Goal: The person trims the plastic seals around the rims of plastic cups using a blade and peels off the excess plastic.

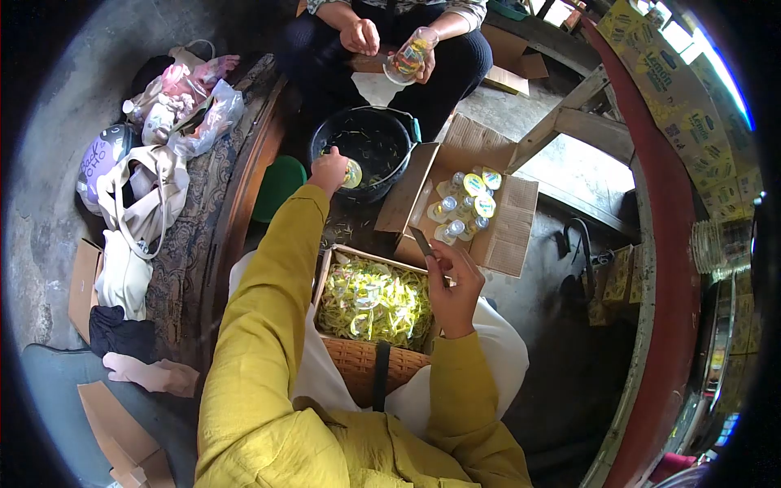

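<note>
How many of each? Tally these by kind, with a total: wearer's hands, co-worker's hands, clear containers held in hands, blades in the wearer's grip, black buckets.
Wearer's hands, left hand and right hand: 2
Co-worker's hands: 2
Held clear containers: 2
Dark blade: 1
Black bucket: 1
Total: 8

A head-worn wide-angle camera looks forward and steeply down, from close above the hands [455,291].
</note>
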Demonstrator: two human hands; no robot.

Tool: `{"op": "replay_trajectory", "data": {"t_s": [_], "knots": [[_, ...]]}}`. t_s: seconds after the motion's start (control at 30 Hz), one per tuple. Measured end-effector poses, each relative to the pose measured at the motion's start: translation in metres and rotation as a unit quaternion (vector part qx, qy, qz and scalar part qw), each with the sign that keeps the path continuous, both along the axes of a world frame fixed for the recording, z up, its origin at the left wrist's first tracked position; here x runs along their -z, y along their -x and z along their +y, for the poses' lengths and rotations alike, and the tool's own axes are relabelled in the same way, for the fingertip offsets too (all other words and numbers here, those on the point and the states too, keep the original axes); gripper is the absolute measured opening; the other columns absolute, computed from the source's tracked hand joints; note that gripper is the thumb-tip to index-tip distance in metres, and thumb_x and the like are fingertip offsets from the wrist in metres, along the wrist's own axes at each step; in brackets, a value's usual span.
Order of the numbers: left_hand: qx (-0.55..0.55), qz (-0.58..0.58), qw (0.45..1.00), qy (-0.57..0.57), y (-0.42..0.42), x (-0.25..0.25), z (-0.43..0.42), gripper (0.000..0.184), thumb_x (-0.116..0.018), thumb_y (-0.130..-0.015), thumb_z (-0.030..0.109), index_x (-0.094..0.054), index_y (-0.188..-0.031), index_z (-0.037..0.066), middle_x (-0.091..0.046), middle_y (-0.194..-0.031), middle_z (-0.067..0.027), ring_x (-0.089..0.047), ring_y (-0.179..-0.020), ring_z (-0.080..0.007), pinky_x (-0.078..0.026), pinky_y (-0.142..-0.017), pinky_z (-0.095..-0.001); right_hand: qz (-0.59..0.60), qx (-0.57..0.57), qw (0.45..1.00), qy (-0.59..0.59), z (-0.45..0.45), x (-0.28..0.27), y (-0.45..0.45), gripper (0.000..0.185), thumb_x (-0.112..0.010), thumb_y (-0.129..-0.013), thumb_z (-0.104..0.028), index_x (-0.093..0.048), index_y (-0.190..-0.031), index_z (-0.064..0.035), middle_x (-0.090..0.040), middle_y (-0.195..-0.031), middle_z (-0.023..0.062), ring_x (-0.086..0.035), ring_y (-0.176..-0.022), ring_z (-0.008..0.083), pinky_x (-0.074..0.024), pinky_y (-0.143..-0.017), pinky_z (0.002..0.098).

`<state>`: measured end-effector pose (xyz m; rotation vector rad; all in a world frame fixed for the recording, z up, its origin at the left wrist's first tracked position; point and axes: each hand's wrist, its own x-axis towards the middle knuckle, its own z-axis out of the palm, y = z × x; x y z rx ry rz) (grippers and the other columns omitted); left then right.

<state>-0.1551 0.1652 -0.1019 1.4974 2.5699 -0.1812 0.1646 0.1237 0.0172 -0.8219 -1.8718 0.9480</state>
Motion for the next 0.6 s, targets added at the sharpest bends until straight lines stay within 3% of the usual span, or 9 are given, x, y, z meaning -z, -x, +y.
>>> {"op": "replay_trajectory", "data": {"t_s": [0.13, 0.23, 0.33, 0.6], "knots": [[0.019, -0.027, 0.999, 0.006, 0.003, -0.008, -0.002, 0.048, -0.075, -0.055, 0.008, -0.056, -0.099, 0.007, -0.057, -0.095, -0.013, -0.058, -0.092, -0.0298, -0.048, -0.076, -0.0374, -0.004, 0.0, 1.0, -0.009, 0.0, -0.002, 0.0, 0.023, -0.061, -0.072, 0.004, -0.062, -0.093, -0.002, -0.059, -0.073, 0.0066, -0.051, -0.06, 0.0109, -0.0433, -0.056, 0.023], [0.029, -0.024, 0.998, 0.04, 0.0, -0.02, -0.002, 0.044, -0.075, -0.056, 0.009, -0.058, -0.097, 0.006, -0.06, -0.094, -0.0139, -0.059, -0.091, -0.0293, -0.048, -0.076, -0.0372, -0.027, -0.013, 1.0, 0.009, -0.001, -0.005, -0.003, 0.023, -0.058, -0.073, 0.004, -0.061, -0.095, -0.0031, -0.06, -0.081, 0.0098, -0.06, -0.07, 0.0173, -0.0475, -0.063, 0.0264], [0.031, -0.02, 0.999, 0.028, 0.0, -0.02, -0.002, 0.041, -0.075, -0.056, 0.009, -0.06, -0.094, 0.006, -0.062, -0.092, -0.0143, -0.059, -0.09, -0.0292, -0.049, -0.075, -0.0375, -0.001, -0.002, 1.0, -0.009, -0.001, -0.001, 0.0, 0.022, -0.061, -0.071, 0.005, -0.062, -0.092, -0.0023, -0.059, -0.073, 0.0068, -0.053, -0.06, 0.0119, -0.0429, -0.056, 0.0233], [0.059, -0.036, 0.998, -0.008, 0.021, 0.003, 0.005, 0.04, -0.075, -0.057, 0.018, -0.062, -0.092, 0.006, -0.062, -0.091, -0.0158, -0.059, -0.088, -0.0314, -0.048, -0.075, -0.039, -0.004, -0.006, 1.0, -0.013, -0.002, -0.001, 0.002, 0.02, -0.061, -0.071, 0.005, -0.062, -0.09, -0.0025, -0.059, -0.072, 0.0069, -0.054, -0.06, 0.0127, -0.0439, -0.057, 0.0234]]}}
